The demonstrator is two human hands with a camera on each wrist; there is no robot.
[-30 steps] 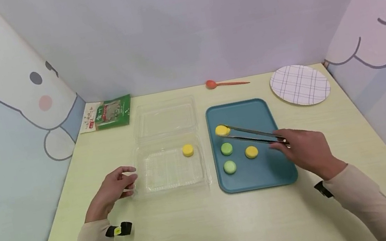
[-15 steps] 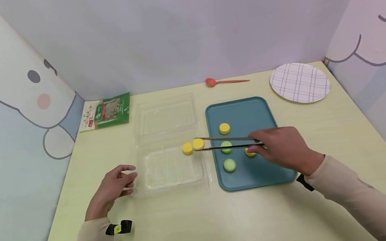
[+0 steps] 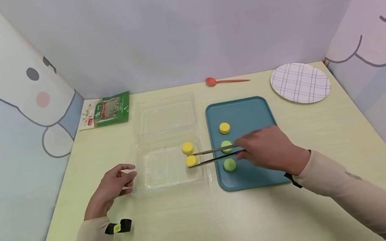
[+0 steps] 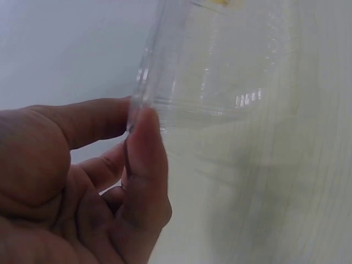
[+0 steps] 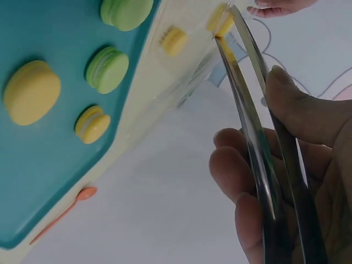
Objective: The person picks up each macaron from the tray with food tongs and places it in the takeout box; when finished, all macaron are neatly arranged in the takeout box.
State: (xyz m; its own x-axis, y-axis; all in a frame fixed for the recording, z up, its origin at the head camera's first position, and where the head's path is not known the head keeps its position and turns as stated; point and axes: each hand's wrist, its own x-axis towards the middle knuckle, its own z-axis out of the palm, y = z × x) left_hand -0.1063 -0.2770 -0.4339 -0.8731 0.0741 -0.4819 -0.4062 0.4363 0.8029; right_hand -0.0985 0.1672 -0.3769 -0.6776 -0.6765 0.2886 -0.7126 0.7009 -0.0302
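Note:
My right hand (image 3: 270,151) grips metal tongs (image 5: 258,148), whose tips lie on either side of a yellow macaron (image 3: 191,161). That macaron is over the right part of the clear plastic box (image 3: 168,187), just nearer to me than another yellow macaron (image 3: 187,147) in the box. With thumb and finger my left hand (image 4: 104,176) pinches the box's rim at its left side. On the blue tray (image 3: 245,107) are a yellow macaron (image 3: 224,128) and two green macarons (image 3: 229,165). A further yellow macaron (image 5: 33,92) on the tray shows in the right wrist view, hidden by my right hand from the head.
The box's lid (image 3: 165,116) lies opened toward the back. A green snack packet (image 3: 113,109) is at the back left, an orange spoon (image 3: 211,82) at the back middle. The checked plate (image 3: 300,83) stands right of the tray, near the right wall.
The tongs carried a yellow macaron left from the tray's side over the box, then toward me, past the one lying there. My left hand has stayed at the box's rim.

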